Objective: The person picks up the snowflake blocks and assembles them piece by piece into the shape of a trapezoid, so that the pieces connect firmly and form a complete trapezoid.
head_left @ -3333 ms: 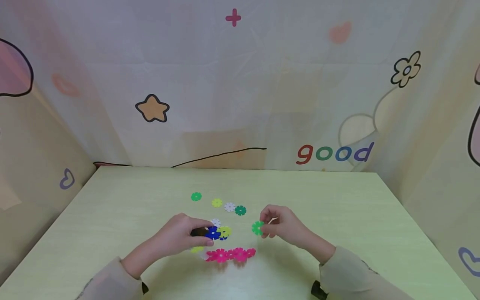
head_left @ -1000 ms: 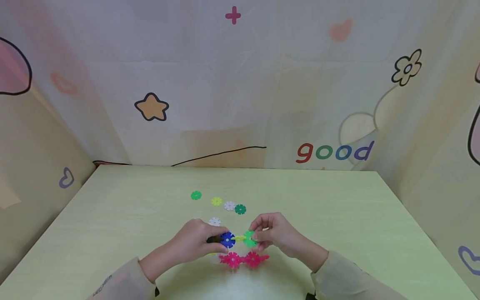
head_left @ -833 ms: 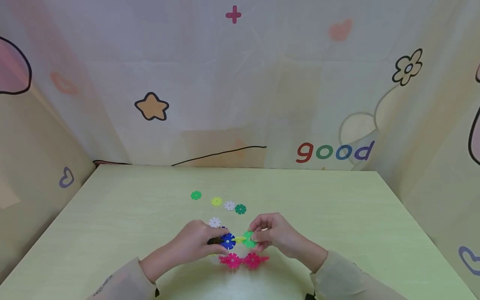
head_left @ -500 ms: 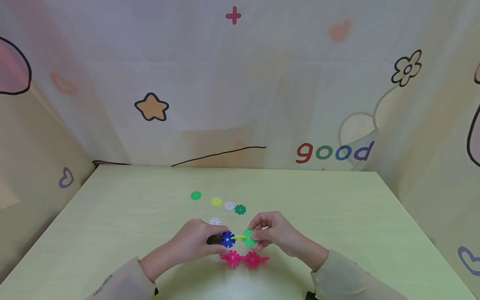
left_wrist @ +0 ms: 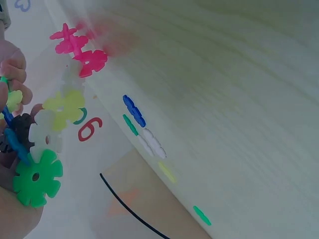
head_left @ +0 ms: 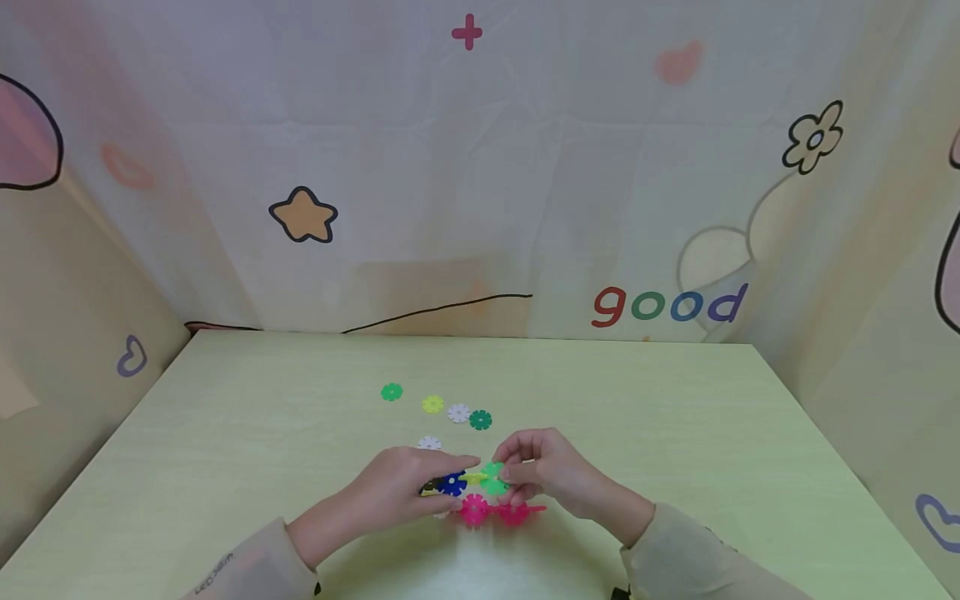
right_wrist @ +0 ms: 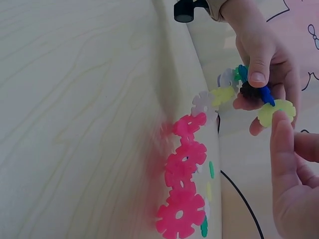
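Note:
My left hand (head_left: 390,492) holds a chain of interlocking plastic snowflake discs, thumb against a blue disc (right_wrist: 267,95). A black disc (right_wrist: 250,92) sits behind the thumb, and a yellow disc (right_wrist: 275,113) stands out from the blue one. Green (left_wrist: 38,178), white and yellow discs continue the chain towards a pink section (right_wrist: 180,214) that hangs low near the table. My right hand (head_left: 555,467) pinches a light green disc (head_left: 494,478) edge to edge with the yellow one. Fingers hide part of this joint.
Beyond the hands on the table lie loose discs: a green one (head_left: 392,392), a yellow one (head_left: 432,404), a white one (head_left: 459,413), a dark green one (head_left: 481,419) and another white one (head_left: 430,443). A loose blue disc (left_wrist: 133,110) shows in the left wrist view.
Over the last seconds, my right hand has brought the light green disc to the yellow one. Since half a second ago, my left fingers reach further right and the pink section has shifted slightly right.

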